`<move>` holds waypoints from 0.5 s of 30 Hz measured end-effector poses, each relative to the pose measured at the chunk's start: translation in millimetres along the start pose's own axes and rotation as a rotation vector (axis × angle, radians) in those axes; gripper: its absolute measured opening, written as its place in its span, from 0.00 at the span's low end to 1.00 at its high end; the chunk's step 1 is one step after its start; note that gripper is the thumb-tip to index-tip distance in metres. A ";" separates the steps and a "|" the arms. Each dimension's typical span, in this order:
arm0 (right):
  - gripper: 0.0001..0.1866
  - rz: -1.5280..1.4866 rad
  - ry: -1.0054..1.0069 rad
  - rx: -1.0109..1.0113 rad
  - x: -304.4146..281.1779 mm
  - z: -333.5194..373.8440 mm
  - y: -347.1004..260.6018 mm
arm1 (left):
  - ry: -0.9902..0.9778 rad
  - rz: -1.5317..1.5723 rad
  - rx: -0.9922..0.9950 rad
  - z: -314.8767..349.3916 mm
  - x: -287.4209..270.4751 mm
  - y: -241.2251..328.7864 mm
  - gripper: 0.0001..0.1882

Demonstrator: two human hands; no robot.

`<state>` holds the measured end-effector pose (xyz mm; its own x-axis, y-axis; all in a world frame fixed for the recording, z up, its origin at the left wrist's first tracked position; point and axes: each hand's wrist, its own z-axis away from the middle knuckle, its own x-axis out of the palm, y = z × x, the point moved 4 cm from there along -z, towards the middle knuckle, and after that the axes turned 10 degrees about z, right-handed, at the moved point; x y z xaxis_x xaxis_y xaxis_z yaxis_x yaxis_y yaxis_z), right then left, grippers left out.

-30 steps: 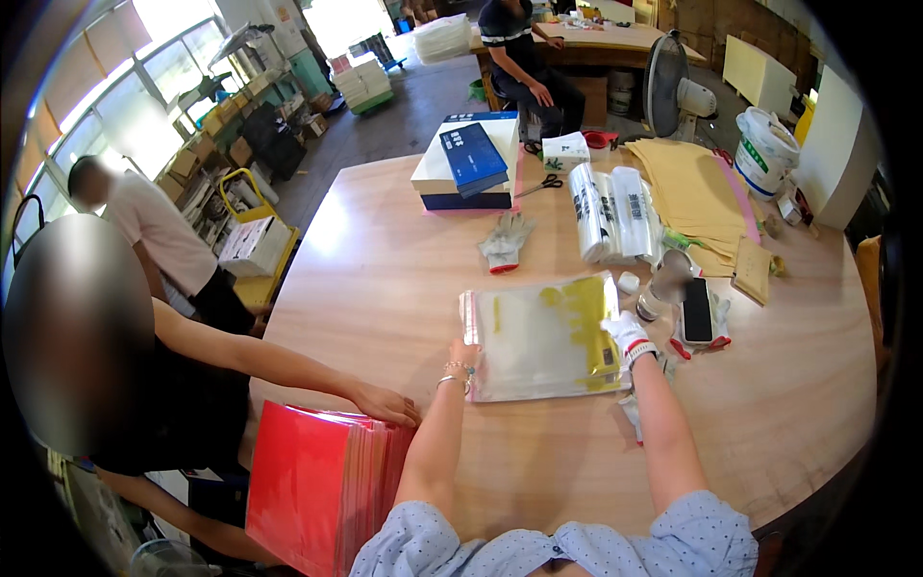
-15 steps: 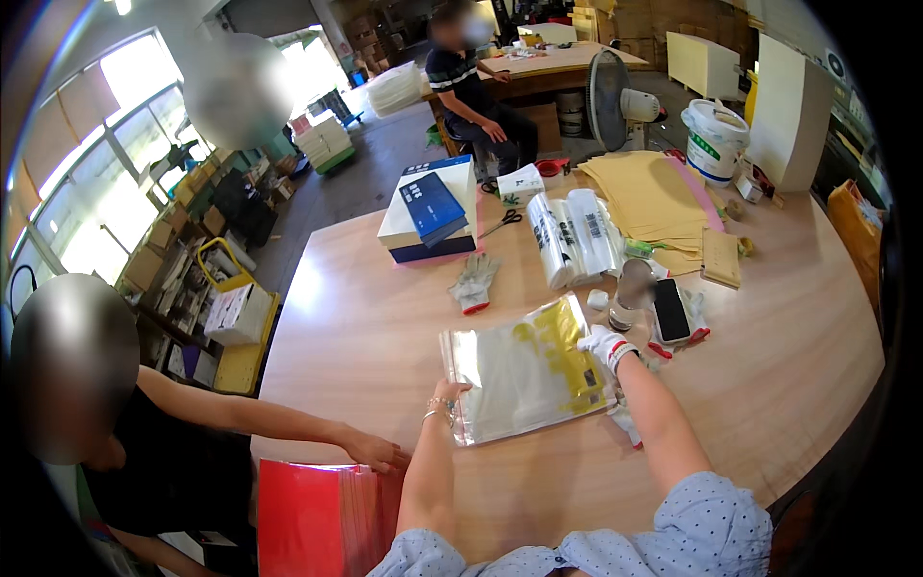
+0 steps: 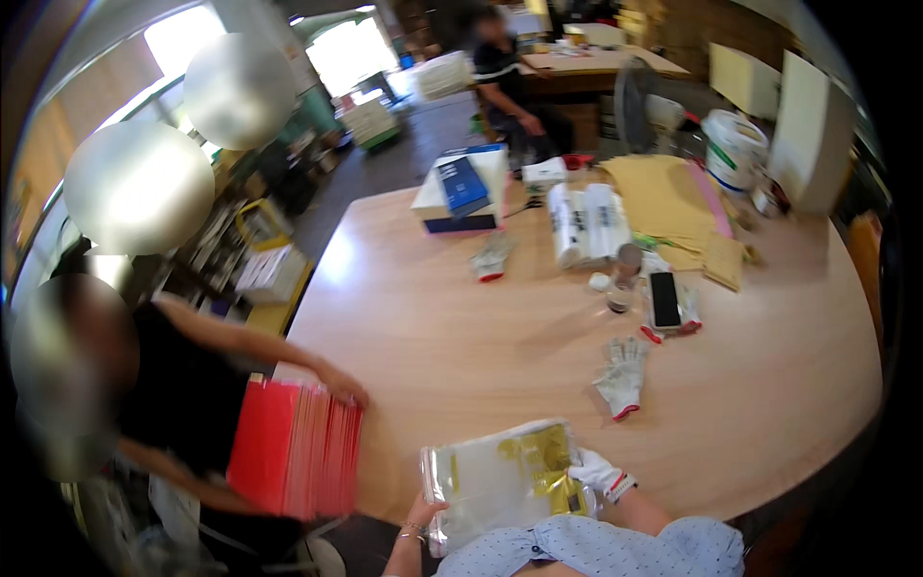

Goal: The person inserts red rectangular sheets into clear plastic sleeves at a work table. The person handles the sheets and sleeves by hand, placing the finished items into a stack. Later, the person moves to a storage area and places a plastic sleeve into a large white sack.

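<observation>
A view from a head-worn camera looks down on a large round wooden counter (image 3: 500,356). At the bottom edge, close to the person's chest, both hands hold a stack of clear plastic bags (image 3: 500,476) with yellow print on one side; the stack sits at the near rim of the counter, tilted a little. The left hand (image 3: 426,510), bare with a bracelet at the wrist, grips the stack's left lower corner, fingers curled around the edge. The right hand (image 3: 596,473) wears a white work glove with a red cuff and is closed on the stack's right edge, though blur makes the exact finger placement hard to see. A loose white glove (image 3: 622,377) lies flat on the counter beyond the right hand, well apart from the stack. Further out stand a dark phone (image 3: 664,299), a small jar (image 3: 623,281), two rolls of clear bags (image 3: 586,223), another loose glove (image 3: 492,258), a sheaf of tan paper (image 3: 663,197) and a pile of blue and white boxes (image 3: 464,190). To the left, another person in a dark top rests a hand (image 3: 343,389) on a thick stack of red sheets (image 3: 293,447) at the counter's edge. A third person sits at a far table, near a white bucket (image 3: 734,151).
</observation>
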<state>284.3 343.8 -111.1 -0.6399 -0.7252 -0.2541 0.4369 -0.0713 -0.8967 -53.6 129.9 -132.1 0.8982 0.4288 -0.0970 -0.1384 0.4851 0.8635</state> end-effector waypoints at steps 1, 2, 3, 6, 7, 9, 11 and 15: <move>0.16 -0.286 -0.046 -0.068 12.1 7.0 8.0 | -0.004 -0.010 0.059 18.5 3.8 -7.4 0.28; 0.18 -0.190 -0.080 -0.022 10.4 10.6 3.4 | 0.007 -0.020 0.109 30.4 4.8 -9.4 0.29; 0.19 -0.091 -0.125 0.023 7.8 18.2 -12.7 | 0.031 -0.031 0.145 44.3 0.9 -14.5 0.30; 0.22 -0.110 -0.193 0.005 28.2 25.0 -18.4 | 0.015 -0.078 -0.069 57.1 -13.5 -36.0 0.35; 0.22 -0.171 -0.178 -0.022 31.5 22.0 -18.6 | -0.017 -0.081 -0.067 60.8 -15.5 -35.3 0.37; 0.22 -0.162 -0.150 -0.081 48.5 25.0 -11.4 | 0.027 0.000 0.173 78.3 -18.1 -23.3 0.36; 0.21 -0.191 -0.118 -0.066 64.1 36.5 -17.2 | 0.037 -0.031 0.251 90.6 -25.0 -10.1 0.32; 0.23 -0.124 -0.091 -0.230 108.1 41.3 -72.0 | 0.193 0.033 0.254 148.4 -72.0 12.5 0.29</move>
<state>209.8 242.3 -59.0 -0.6152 -0.7802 -0.1131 0.1976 -0.0136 -0.9802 -58.0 -8.0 -40.9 0.7955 0.5899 -0.1383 -0.0353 0.2730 0.9614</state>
